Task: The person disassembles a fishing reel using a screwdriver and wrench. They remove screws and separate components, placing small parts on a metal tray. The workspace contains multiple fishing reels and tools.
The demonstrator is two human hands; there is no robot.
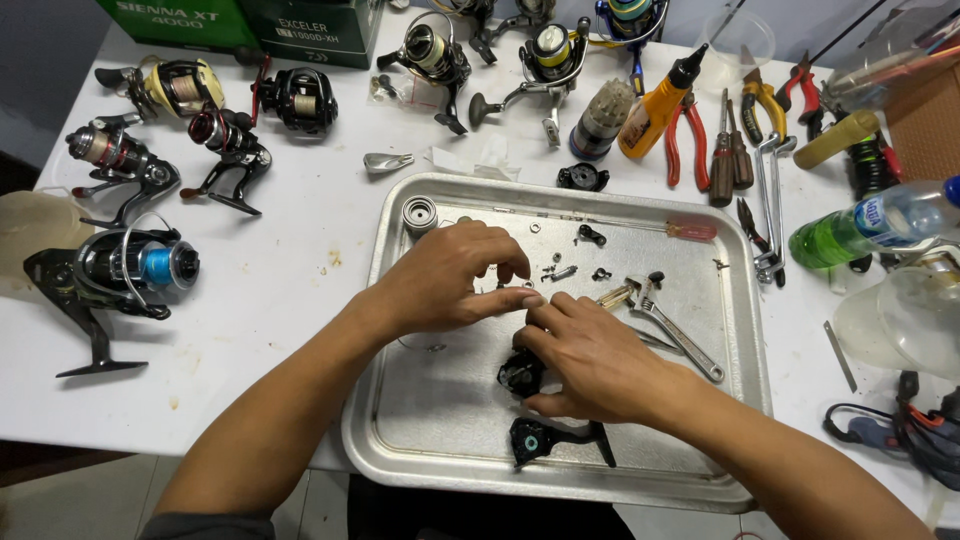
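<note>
A black reel body (pixel 521 372) is held by the curled right hand (pixel 590 362) at the metal tray's (pixel 430 440) centre, while the left hand (pixel 450 280) pinches something too small to identify. Small parts are best kept over the tray. Fishing reels (pixel 120 270) lie at nine o'clock, pliers (pixel 685 135) at one, on a white table (pixel 280 300).

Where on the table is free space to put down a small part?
Bare table lies between the blue-spooled reel and the metal tray. The tray's near-left floor is also free. The far edge and right side are crowded with reels and tools.
</note>
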